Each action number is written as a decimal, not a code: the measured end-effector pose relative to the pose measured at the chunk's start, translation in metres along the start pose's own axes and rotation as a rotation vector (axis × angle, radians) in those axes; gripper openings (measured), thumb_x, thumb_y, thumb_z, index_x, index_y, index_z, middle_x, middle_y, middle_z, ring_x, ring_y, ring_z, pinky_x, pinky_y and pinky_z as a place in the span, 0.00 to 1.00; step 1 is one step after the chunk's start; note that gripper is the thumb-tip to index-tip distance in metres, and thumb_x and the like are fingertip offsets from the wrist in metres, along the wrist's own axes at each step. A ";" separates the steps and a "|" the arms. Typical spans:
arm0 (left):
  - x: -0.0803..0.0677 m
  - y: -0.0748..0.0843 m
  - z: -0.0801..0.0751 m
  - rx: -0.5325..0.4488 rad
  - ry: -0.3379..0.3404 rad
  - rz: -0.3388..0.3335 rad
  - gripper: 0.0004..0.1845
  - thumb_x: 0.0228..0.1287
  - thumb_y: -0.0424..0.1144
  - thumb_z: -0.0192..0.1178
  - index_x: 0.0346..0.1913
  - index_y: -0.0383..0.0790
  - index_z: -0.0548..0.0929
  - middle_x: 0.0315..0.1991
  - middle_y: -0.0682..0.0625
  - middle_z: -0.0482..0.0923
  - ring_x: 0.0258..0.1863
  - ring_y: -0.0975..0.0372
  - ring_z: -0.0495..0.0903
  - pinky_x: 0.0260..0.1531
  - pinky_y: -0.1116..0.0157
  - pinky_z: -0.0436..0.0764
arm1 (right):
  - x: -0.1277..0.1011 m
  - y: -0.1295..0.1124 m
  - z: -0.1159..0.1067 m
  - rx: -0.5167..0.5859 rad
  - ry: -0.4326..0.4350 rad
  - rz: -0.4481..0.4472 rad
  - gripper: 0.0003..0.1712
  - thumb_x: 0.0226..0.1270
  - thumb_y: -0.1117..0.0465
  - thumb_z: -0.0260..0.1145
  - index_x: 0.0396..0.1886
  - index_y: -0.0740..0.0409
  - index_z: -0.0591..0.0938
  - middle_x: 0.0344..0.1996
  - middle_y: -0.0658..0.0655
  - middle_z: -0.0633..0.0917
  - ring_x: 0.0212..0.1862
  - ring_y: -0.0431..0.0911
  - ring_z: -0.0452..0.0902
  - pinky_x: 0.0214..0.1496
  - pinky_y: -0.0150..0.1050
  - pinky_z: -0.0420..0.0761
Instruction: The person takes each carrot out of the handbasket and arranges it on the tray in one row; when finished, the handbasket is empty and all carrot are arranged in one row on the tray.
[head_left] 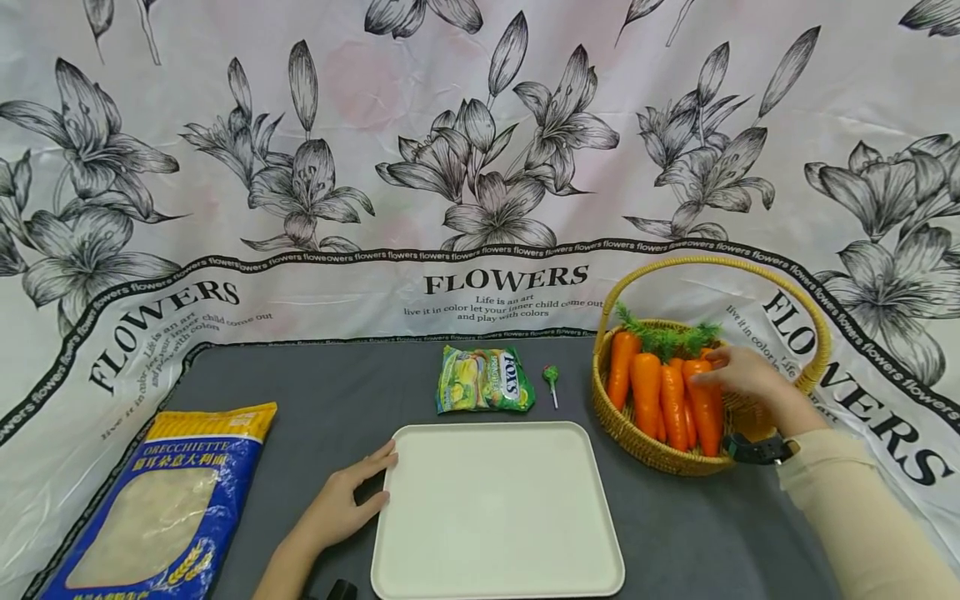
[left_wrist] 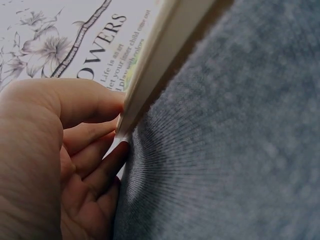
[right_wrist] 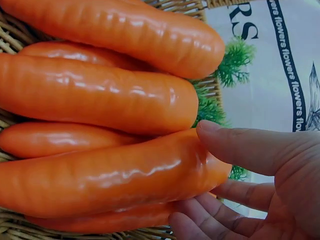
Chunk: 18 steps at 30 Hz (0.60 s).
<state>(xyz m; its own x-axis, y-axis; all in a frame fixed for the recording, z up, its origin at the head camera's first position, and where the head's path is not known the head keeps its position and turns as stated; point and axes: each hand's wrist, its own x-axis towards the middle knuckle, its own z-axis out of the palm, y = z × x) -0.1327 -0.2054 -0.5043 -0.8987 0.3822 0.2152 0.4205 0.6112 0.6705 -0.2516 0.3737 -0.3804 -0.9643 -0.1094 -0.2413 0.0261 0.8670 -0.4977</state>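
Observation:
My left hand (head_left: pixel 352 500) rests at the left edge of a cream tray (head_left: pixel 495 533) on the grey cloth. In the left wrist view the thumb lies against the tray rim (left_wrist: pixel 155 60) and the fingers (left_wrist: pixel 107 167) curl under it. My right hand (head_left: pixel 738 371) reaches into a wicker basket (head_left: pixel 652 454) of several orange carrots (head_left: pixel 660 392). Seen from the right wrist, the thumb (right_wrist: pixel 235 142) presses the leafy end of one carrot (right_wrist: pixel 110 180), with the fingers curled beneath it. The carrot lies among the others in the basket.
A green Fox's candy bag (head_left: pixel 485 379) and a green lollipop (head_left: pixel 551 379) lie behind the tray. A blue and yellow orecchiette pasta bag (head_left: pixel 165 500) lies at the left. A flower-printed sheet (head_left: pixel 480 167) hangs behind. The basket handle (head_left: pixel 712 262) arches over the carrots.

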 end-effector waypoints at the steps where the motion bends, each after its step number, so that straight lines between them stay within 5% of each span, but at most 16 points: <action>1: 0.000 0.000 0.000 0.000 0.000 0.000 0.25 0.59 0.46 0.57 0.60 0.48 0.71 0.65 0.56 0.61 0.62 0.59 0.64 0.54 0.52 0.70 | 0.001 0.001 0.000 0.016 -0.011 0.007 0.46 0.54 0.46 0.64 0.57 0.81 0.62 0.51 0.80 0.69 0.37 0.54 0.80 0.40 0.44 0.79; 18: 0.001 0.000 0.000 0.015 -0.001 -0.014 0.25 0.59 0.47 0.57 0.60 0.49 0.71 0.65 0.57 0.62 0.62 0.60 0.64 0.55 0.51 0.69 | 0.003 0.004 -0.002 0.008 -0.043 -0.007 0.46 0.55 0.45 0.64 0.56 0.81 0.63 0.50 0.79 0.69 0.39 0.54 0.78 0.41 0.47 0.78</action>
<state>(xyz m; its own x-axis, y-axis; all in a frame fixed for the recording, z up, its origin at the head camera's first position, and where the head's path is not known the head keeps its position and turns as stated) -0.1336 -0.2054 -0.5042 -0.9043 0.3745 0.2049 0.4097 0.6266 0.6630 -0.2552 0.3773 -0.3815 -0.9523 -0.1361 -0.2732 0.0219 0.8623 -0.5060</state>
